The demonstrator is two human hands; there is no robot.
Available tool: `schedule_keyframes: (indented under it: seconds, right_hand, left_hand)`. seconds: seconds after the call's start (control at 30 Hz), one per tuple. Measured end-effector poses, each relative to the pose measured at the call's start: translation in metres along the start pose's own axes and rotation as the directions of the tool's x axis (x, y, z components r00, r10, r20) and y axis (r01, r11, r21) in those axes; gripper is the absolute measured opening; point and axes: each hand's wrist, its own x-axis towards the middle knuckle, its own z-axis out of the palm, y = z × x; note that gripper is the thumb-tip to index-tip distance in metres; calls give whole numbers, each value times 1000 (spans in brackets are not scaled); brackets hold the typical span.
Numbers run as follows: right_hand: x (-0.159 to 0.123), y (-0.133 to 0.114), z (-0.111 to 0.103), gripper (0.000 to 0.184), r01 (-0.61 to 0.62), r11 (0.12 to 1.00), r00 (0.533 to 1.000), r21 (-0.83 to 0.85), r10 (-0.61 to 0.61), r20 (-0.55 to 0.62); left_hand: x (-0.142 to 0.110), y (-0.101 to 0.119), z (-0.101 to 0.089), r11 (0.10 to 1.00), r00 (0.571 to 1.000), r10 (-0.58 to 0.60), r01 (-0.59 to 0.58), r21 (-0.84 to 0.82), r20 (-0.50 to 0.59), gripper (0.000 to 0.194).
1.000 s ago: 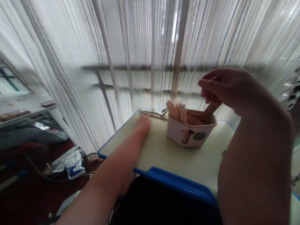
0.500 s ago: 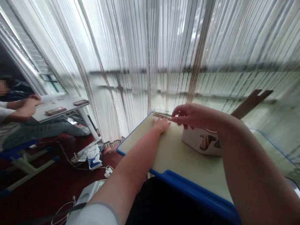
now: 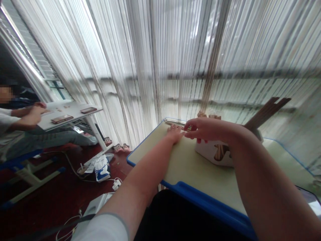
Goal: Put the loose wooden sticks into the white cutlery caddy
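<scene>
My left hand (image 3: pixel 174 133) lies with its fingers spread at the far side of the cream tabletop (image 3: pixel 183 164). By its fingertips are thin wooden strips (image 3: pixel 168 123) along the far edge. My right hand (image 3: pixel 200 129) is just right of it, thumb and forefinger bent together over the tabletop; whatever is between them is too small to make out. Under my right wrist stands a white box (image 3: pixel 205 152) with a cut-out that shows wood inside. My right forearm hides part of the box.
Long brown slats (image 3: pixel 265 112) stick up at the right behind my forearm. A phone-like dark object (image 3: pixel 307 195) lies at the right edge. Sheer curtains (image 3: pixel 140 60) hang behind the table. On the left, another person's hands (image 3: pixel 37 110) rest at a white table (image 3: pixel 75 117).
My right hand has dropped slightly towards the tabletop beside my left. My left hand stays flat in nearly the same place. The view has shifted a little.
</scene>
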Motion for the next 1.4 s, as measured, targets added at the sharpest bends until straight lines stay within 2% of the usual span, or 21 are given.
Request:
schedule_keyframes:
  seconds: [0.17,0.3,0.47,0.67,0.73,0.8,0.83,0.93,1.03,1.1,1.23,1.3,1.33,1.4]
  right_hand:
    - [-2,3,-1,43,-14,1000,1000,-21,14,1]
    - [-3,3,-2,41,-36,999,999,-14,36,-11]
    - [-3,5,-2,38,-39,999,999,-22,39,-12]
    - [-8,5,-6,35,-87,996,995,-7,86,-56]
    - [-10,6,-9,35,-79,996,993,29,81,-88]
    - [-12,8,-11,33,-49,997,993,58,55,-102]
    - [-13,9,-12,32,-37,997,994,64,43,-99]
    - [-13,12,-15,29,-32,998,994,57,37,-102]
    - [-8,14,-15,30,-26,998,967,65,42,-252]
    - [-4,14,-15,32,-2,996,929,92,36,-369]
    - [5,13,-11,32,83,986,848,147,8,-531]
    - [6,11,-11,31,113,983,801,147,-3,-598]
    - [4,10,-12,30,124,983,774,138,-9,-634]
    - [-1,7,-16,32,136,984,690,113,-12,-723]
  left_hand:
    - [-2,1,-1,999,999,46,-46,5,-6,58]
    - [-5,3,-1,998,993,-42,46,39,-109,59]
    - [-4,2,-1,997,997,-37,42,64,-71,47]
    - [-6,4,-6,995,985,-49,62,77,-166,31]
    - [-8,5,-12,997,969,-50,63,44,-244,30]
    - [-9,5,-17,996,917,-81,66,-52,-389,30]
    - [-10,6,-20,991,873,-106,56,-119,-476,29]
    - [-12,7,-26,957,696,-145,-83,-279,-704,24]
    - [-17,13,-27,915,518,-102,-285,-284,-849,22]
    - [-22,19,-26,899,454,-52,-367,-240,-890,24]
    - [-31,32,-25,878,415,83,-460,-130,-906,28]
    - [-35,37,-26,876,412,105,-468,-112,-905,30]
    - [-37,39,-27,881,428,104,-458,-117,-898,30]
    - [-41,41,-29,903,497,96,-409,-135,-862,31]
